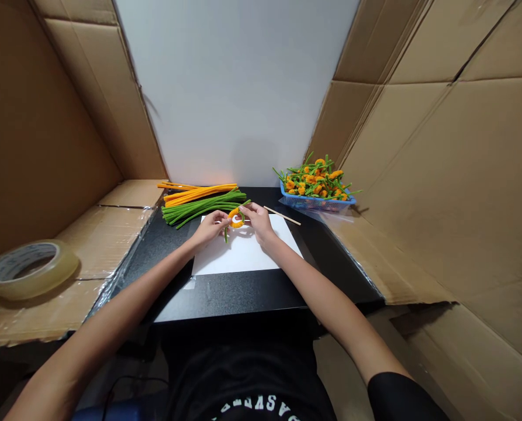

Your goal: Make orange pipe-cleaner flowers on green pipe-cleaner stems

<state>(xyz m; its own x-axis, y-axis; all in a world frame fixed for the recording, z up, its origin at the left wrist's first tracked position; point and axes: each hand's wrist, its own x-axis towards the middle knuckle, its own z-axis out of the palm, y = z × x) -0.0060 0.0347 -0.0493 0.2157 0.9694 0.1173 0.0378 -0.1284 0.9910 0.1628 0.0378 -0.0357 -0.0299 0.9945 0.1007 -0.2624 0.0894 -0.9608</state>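
Nearby, loose pipe cleaners (203, 207) lie beside a blue basket (315, 204).

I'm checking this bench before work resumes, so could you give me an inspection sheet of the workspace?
Surface: black table with a white paper sheet on it.
Job's things: orange pipe-cleaner ring with a green stem; wooden stick beyond the right hand.
Clutter: orange bundle, green bundle, blue basket of pipe-cleaner flowers, clear plastic, tape roll.
Grippers: left hand and right hand both hold the ring.
Cables: thin dark cable near the lap.
Surroundings: cardboard walls, white panel.
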